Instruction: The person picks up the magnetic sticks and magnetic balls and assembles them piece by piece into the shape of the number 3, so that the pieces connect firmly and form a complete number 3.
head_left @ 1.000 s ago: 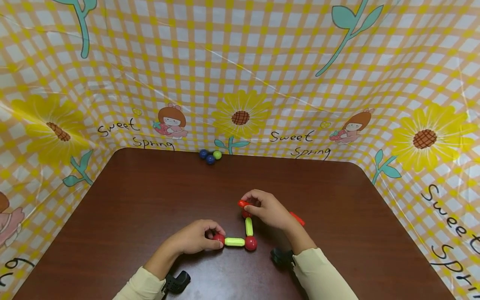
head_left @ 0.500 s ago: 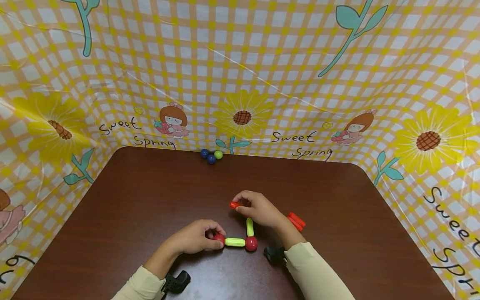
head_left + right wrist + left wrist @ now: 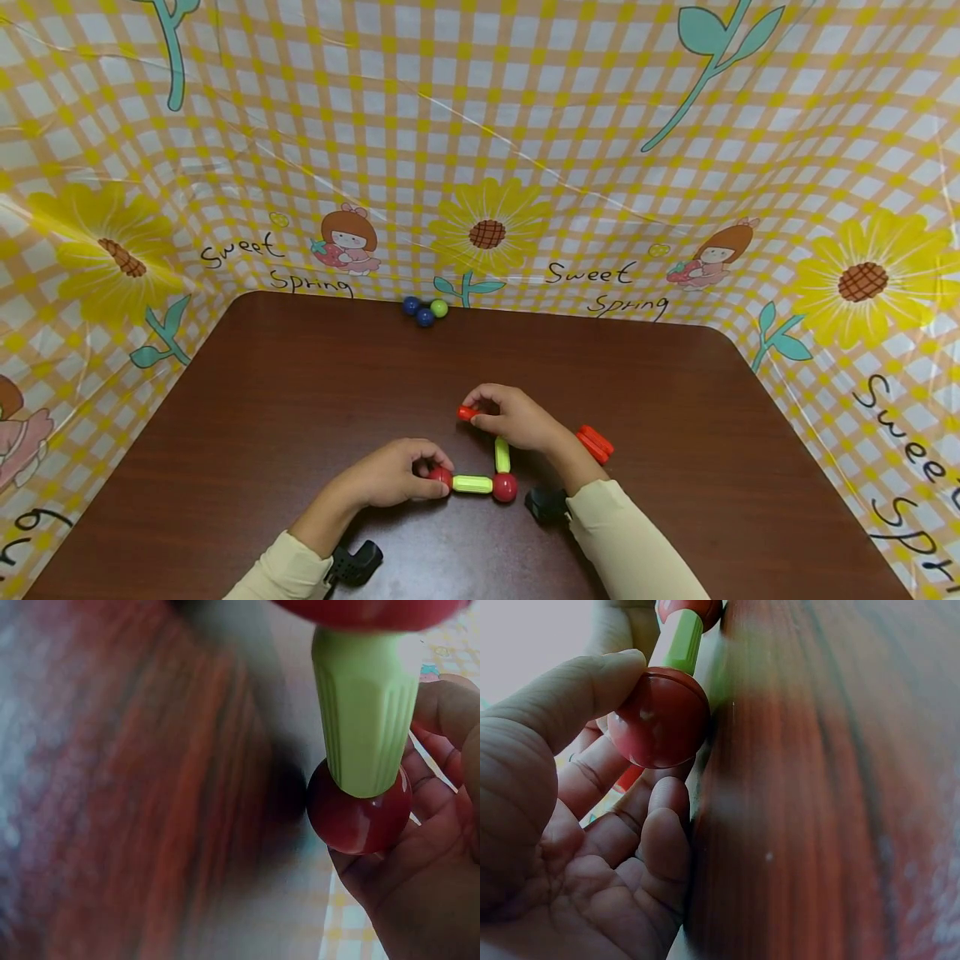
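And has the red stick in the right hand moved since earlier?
Yes: the red stick has shifted left, from roughly in line with the printed middle sunflower centre to left of it.

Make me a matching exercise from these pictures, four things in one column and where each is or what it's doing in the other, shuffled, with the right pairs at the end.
1. left hand
2. right hand
3. red ball not in a hand
4. green ball

A. grips a red rod
B. beside two blue balls
C. holds another red ball
D. where two lime rods meet

Pairs: 1-C, 2-A, 3-D, 4-B
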A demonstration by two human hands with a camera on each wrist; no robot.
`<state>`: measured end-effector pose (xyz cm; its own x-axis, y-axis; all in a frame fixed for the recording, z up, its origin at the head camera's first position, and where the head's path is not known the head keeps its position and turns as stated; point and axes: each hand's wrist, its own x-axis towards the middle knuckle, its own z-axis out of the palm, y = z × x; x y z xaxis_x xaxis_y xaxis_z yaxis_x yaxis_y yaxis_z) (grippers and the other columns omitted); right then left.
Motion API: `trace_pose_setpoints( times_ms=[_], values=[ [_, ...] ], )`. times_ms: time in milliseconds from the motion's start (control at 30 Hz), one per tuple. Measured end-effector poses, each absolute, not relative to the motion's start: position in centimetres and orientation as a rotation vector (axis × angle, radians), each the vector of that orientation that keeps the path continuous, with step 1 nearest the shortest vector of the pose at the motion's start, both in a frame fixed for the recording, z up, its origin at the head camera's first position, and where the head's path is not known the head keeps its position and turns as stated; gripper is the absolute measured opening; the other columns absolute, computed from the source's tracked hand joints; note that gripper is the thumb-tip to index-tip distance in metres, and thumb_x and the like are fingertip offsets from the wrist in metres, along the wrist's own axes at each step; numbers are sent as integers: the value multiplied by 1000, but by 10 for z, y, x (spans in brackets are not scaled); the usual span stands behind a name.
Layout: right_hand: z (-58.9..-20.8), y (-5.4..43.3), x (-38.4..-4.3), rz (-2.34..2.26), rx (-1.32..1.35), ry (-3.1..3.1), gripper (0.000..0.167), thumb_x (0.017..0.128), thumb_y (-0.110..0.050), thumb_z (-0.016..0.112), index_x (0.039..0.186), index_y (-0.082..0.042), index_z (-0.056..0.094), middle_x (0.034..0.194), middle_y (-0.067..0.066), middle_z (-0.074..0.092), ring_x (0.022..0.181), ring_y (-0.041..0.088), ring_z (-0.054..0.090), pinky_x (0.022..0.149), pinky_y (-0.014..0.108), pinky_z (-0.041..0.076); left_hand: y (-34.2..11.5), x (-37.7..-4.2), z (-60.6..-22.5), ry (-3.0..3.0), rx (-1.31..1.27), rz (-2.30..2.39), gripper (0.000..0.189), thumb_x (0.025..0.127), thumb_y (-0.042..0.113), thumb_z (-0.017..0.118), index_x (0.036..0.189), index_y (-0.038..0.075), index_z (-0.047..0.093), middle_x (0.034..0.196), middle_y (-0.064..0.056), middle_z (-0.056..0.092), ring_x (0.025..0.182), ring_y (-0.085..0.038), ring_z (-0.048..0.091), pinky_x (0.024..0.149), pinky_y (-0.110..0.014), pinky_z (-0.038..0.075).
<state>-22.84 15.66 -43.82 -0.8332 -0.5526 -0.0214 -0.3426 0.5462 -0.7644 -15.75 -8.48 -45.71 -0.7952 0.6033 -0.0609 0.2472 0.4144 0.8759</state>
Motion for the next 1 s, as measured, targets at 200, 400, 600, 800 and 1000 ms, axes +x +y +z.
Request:
trace_pose_setpoints(
  times_ms=[200,400,600,800,1000],
  values=[
    [-442,158,-231,-1196,-719,2453,15,95,-7,65,107,-14,68,91,1,61,77,17,54,64,29,46,-85,-157,-456,2315,737,1337,16,86,18,78,100,16,72,84,9,60,77,-9,53,67,-25,43],
    [-446,162,-236,-1222,-722,2408,17,94,-6,64,109,-12,68,94,1,62,83,18,54,71,30,45,-85,-157,-456,2327,741,1333,17,85,20,79,101,16,72,86,9,61,79,-9,53,68,-25,44],
    [-449,168,-239,-1272,-723,2318,21,93,-3,62,112,-8,67,97,2,63,89,19,55,76,29,45,-85,-157,-456,2321,726,1329,18,85,20,79,101,17,72,86,8,61,79,-10,53,67,-26,43],
    [-450,170,-242,-1255,-682,2234,26,91,-1,61,115,-10,67,99,2,63,82,18,51,72,29,42,-85,-158,-455,2328,721,1311,18,86,20,78,103,17,72,86,8,60,79,-10,53,68,-27,43],
    [-449,169,-241,-1237,-672,2225,27,89,0,61,114,-8,68,98,4,63,75,17,49,67,28,41,-86,-157,-454,2330,723,1308,19,86,21,78,104,15,72,88,8,60,81,-12,53,69,-27,43]
  ],
)
